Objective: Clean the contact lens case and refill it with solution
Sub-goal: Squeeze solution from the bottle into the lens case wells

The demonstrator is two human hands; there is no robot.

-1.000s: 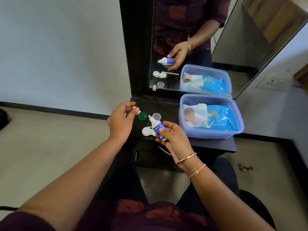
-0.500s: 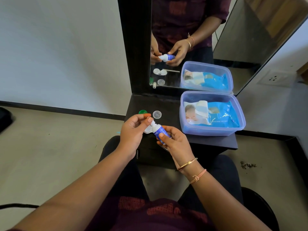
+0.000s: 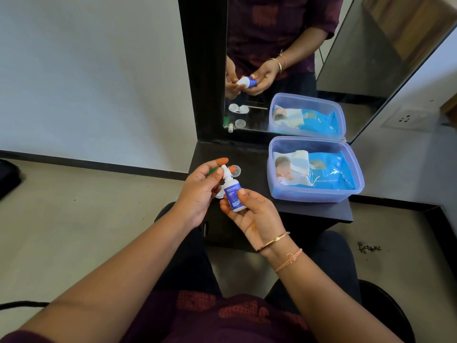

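My right hand (image 3: pixel 252 214) grips a small white solution bottle (image 3: pixel 233 193) with a blue label, held nearly upright above the near edge of the black shelf. My left hand (image 3: pixel 199 191) pinches the bottle's white cap (image 3: pixel 224 170) at the nozzle with thumb and fingertips. The white contact lens case (image 3: pixel 218 194) lies on the shelf behind the bottle, mostly hidden by both hands. A clear lid (image 3: pixel 236 170) sits on the shelf just past the cap, and a green lid (image 3: pixel 213 170) peeks out behind my left fingers.
An open blue plastic box (image 3: pixel 314 191) holding a pack of wet wipes (image 3: pixel 321 173) fills the right half of the black shelf (image 3: pixel 257 154). A mirror (image 3: pixel 296 70) stands behind it. My knees are below the shelf, with floor on both sides.
My left hand came from above the green lid to the bottle's tip with the cap. The bottle rose from tilted over the case to nearly upright.
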